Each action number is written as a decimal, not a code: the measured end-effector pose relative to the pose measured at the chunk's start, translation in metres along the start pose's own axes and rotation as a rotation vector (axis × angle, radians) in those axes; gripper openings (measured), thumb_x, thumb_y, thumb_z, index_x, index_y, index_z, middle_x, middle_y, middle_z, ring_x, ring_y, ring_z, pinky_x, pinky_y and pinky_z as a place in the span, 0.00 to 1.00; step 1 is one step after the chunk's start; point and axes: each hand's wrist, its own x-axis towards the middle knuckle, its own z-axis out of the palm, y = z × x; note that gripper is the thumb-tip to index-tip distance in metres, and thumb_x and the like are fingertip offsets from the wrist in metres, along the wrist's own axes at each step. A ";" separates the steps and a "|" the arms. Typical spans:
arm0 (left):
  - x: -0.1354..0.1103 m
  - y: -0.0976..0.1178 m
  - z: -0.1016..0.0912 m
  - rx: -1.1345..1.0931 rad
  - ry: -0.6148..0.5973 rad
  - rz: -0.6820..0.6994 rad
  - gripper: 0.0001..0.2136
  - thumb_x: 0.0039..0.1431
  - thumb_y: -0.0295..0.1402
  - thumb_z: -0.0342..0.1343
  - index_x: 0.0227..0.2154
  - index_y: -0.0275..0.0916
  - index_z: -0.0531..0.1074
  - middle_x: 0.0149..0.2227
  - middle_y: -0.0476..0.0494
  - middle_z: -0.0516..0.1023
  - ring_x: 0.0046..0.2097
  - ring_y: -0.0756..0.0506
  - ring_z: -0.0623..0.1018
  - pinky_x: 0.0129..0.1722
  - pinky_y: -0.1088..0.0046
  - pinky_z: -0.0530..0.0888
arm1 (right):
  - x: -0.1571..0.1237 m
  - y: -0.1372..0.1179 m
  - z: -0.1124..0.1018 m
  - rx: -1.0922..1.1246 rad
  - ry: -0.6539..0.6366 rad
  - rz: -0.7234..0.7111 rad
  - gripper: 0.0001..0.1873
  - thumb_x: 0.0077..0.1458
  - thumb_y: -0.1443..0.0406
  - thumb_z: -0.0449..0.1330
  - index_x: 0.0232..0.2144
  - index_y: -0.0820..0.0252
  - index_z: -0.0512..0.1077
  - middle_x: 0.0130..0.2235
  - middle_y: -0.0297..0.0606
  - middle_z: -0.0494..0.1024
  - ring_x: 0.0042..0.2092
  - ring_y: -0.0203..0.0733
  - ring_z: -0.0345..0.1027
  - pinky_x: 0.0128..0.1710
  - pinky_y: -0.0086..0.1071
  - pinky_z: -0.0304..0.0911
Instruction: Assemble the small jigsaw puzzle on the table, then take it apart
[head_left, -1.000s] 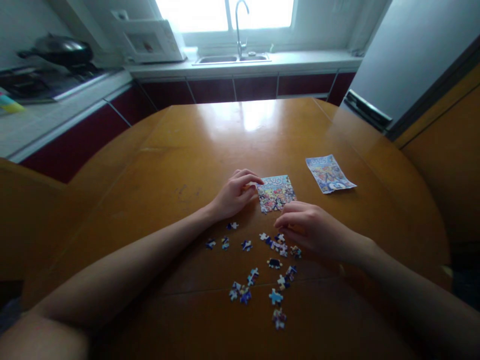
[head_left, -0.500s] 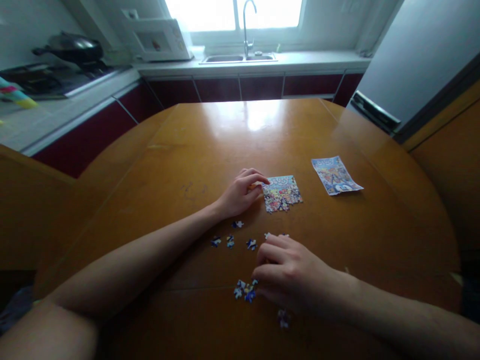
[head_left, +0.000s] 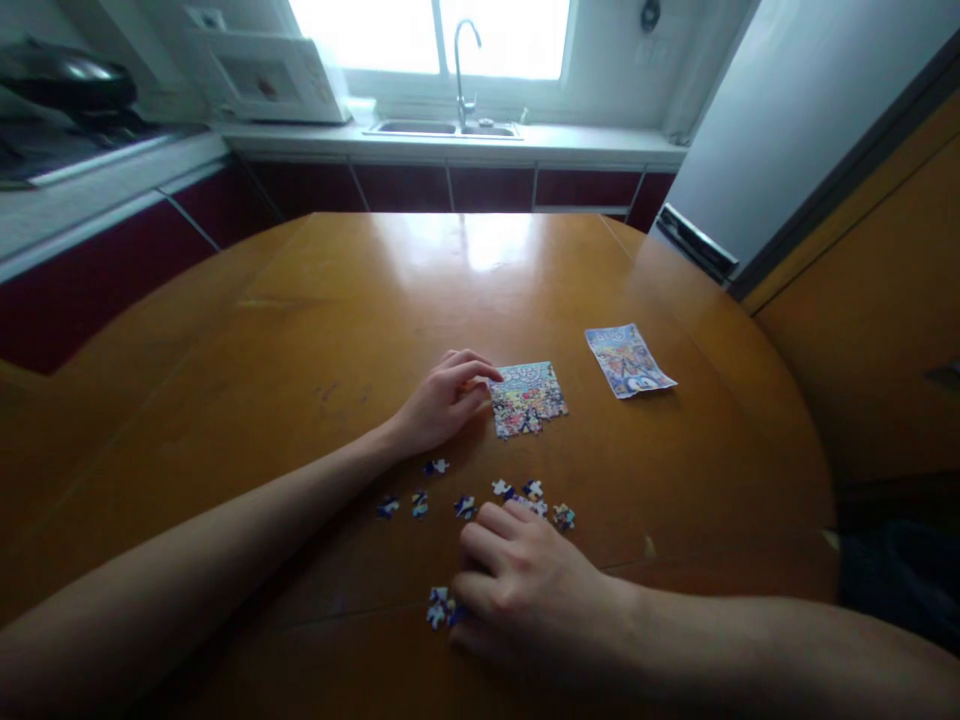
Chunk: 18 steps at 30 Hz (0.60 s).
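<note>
On the brown table (head_left: 337, 300) in front of us lay the partly joined puzzle (head_left: 528, 400), flat and near the middle: a pale blue band with lettering along its top, crowded many-coloured figures below, and a jagged, stepped lower edge. Our left hand (head_left: 446, 398) was loosely bent, thumb apart from the fingers, fingertips at its upper left edge. Our right hand (head_left: 517, 575), well apart from the left, curled low among the loose pieces (head_left: 464, 507), dark blue, white and mixed; we could not tell whether it gripped one. Beyond, we saw a two-basin sink (head_left: 420, 135) and a dark pan (head_left: 71, 80) on the stove (head_left: 82, 160), their insides hidden from us.
</note>
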 end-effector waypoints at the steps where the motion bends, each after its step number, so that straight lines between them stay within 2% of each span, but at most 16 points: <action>1: 0.000 0.000 0.000 0.000 -0.001 0.000 0.09 0.64 0.27 0.52 0.41 0.40 0.76 0.42 0.43 0.76 0.47 0.43 0.73 0.49 0.60 0.69 | 0.000 0.000 -0.001 0.000 -0.005 -0.003 0.13 0.60 0.57 0.60 0.28 0.58 0.71 0.36 0.39 0.71 0.41 0.45 0.60 0.38 0.39 0.58; 9: 0.000 0.002 0.000 -0.001 0.006 -0.006 0.08 0.64 0.26 0.52 0.40 0.39 0.77 0.41 0.42 0.76 0.47 0.43 0.73 0.49 0.61 0.70 | 0.000 0.002 -0.005 0.035 -0.026 -0.019 0.11 0.62 0.60 0.58 0.29 0.59 0.71 0.36 0.39 0.71 0.40 0.44 0.59 0.38 0.38 0.58; 14: -0.002 -0.001 0.003 -0.002 0.006 -0.010 0.09 0.63 0.25 0.53 0.40 0.40 0.77 0.42 0.43 0.77 0.48 0.43 0.73 0.51 0.60 0.70 | 0.000 0.001 -0.014 0.106 -0.082 -0.007 0.08 0.61 0.65 0.57 0.29 0.59 0.71 0.35 0.38 0.71 0.39 0.42 0.59 0.41 0.37 0.59; 18: -0.004 -0.004 0.005 0.003 0.019 -0.010 0.09 0.63 0.25 0.53 0.40 0.41 0.77 0.42 0.44 0.76 0.48 0.43 0.72 0.52 0.61 0.70 | 0.000 -0.002 -0.021 0.193 -0.105 0.028 0.04 0.59 0.68 0.57 0.34 0.58 0.73 0.37 0.39 0.72 0.41 0.43 0.60 0.44 0.38 0.59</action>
